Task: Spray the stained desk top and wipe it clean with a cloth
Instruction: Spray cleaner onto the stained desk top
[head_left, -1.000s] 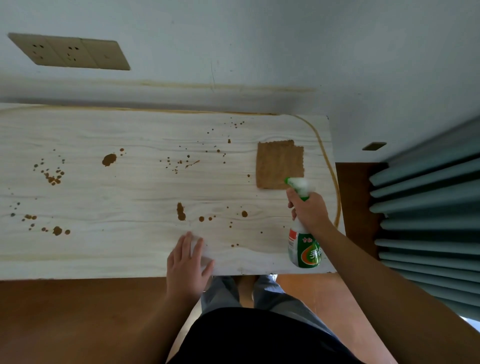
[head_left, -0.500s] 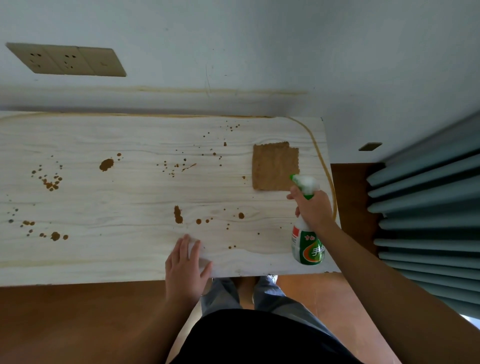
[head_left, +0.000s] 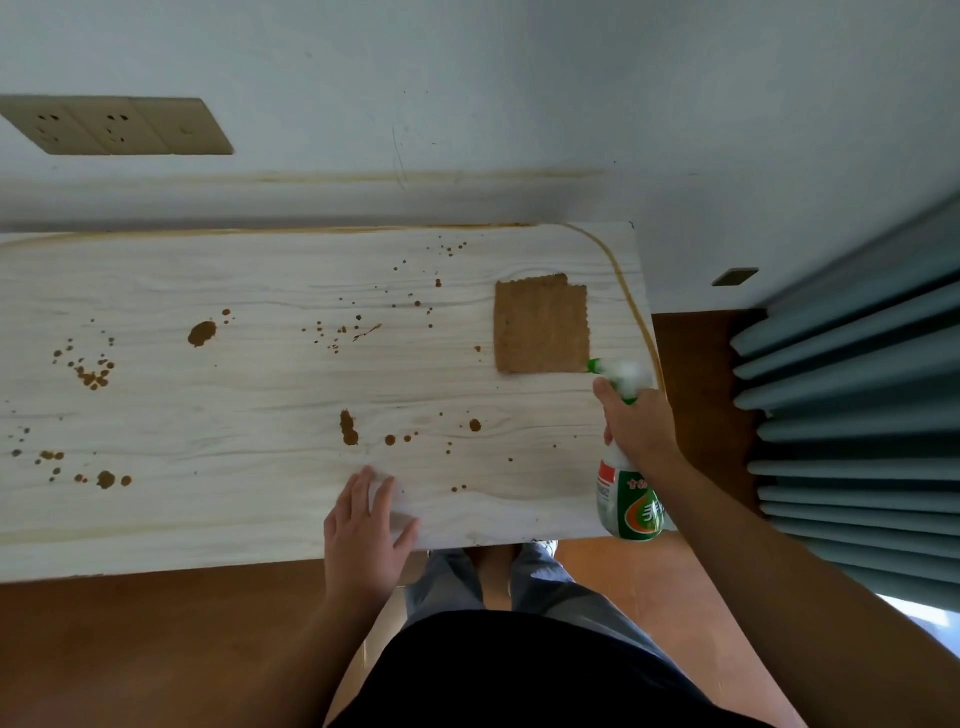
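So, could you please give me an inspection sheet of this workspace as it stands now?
Surface: pale wooden desk top, brown stains scattered across it, not yet wiped.
Job's things: brown cloth lying flat near the far right corner; spray bottle upright at the near right corner.
Clutter: nothing seen.
Hands: left hand flat on the desk's near edge; right hand grips the bottle's neck.
Cables: nothing seen.
Surroundings: wall sockets above left, curtain to the right, brown floor below.
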